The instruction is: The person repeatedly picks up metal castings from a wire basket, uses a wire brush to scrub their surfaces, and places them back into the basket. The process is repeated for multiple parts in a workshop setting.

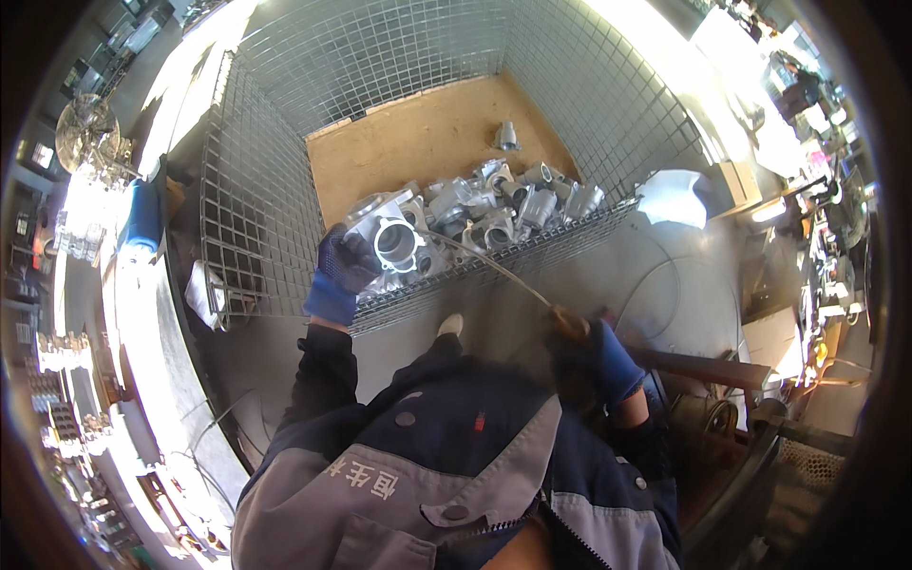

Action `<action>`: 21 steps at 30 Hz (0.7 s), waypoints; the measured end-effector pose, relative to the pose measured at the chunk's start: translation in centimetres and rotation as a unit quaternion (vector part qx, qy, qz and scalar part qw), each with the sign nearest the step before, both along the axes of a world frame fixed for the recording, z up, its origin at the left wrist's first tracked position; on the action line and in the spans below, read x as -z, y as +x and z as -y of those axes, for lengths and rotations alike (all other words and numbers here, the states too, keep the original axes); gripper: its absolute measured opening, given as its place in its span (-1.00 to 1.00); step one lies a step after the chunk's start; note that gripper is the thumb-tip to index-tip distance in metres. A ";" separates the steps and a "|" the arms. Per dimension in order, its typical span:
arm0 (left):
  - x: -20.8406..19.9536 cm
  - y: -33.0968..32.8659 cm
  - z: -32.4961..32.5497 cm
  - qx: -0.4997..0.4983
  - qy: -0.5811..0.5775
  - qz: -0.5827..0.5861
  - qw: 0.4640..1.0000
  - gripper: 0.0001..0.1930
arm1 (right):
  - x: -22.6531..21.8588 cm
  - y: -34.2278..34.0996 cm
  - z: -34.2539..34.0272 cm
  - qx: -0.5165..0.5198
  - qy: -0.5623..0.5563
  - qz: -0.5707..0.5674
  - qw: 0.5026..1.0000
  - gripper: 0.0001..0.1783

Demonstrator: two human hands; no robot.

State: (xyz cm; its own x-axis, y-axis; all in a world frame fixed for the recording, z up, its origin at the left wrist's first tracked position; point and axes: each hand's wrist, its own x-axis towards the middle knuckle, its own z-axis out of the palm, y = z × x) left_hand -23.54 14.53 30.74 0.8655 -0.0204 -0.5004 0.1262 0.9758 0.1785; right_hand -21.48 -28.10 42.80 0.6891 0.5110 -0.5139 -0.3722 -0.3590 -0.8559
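My left hand (344,269), in a blue glove, is closed around a silver metal casting (372,217) with a round flanged opening. It holds the part at the near left edge of the wire mesh cage (258,180), with the opening turned toward me. Lower right, my gloved right hand (597,361) is closed around the brownish handle of a long, thin-rod tool (508,273). The slightly bent rod reaches left to the casting's flange; whether its tip touches is hard to tell. Several similar castings (499,204) lie heaped behind it.
Brown board (418,133) lines the cage floor, where a single casting (507,136) stands apart. White crumpled material (674,197) hangs at the cage's right corner. A brownish bar (703,369) juts out beside my right hand. Far left is a fan (87,133).
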 end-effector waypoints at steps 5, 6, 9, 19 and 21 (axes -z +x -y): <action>1.6 2.6 -2.1 -0.073 0.024 -0.066 0.995 -0.66 | 3.6 2.5 -3.3 -0.021 0.056 0.047 0.997 -0.70; 1.6 3.4 -2.3 -0.097 0.042 -0.080 0.991 -0.64 | 5.2 3.5 -5.1 -0.054 -0.008 0.054 0.997 -0.69; 1.1 5.0 -2.6 -0.077 0.053 -0.115 0.989 -0.60 | 8.9 4.8 -10.5 -0.080 -0.145 0.320 0.933 -0.67; 14.2 11.3 0.6 -0.017 0.195 -0.217 0.956 -0.77 | 10.2 4.5 -1.1 0.020 -0.234 0.002 0.972 -0.64; 21.8 12.2 0.5 0.083 0.258 -0.237 0.933 -0.72 | 11.1 2.5 0.8 0.010 -0.272 0.055 0.961 -0.59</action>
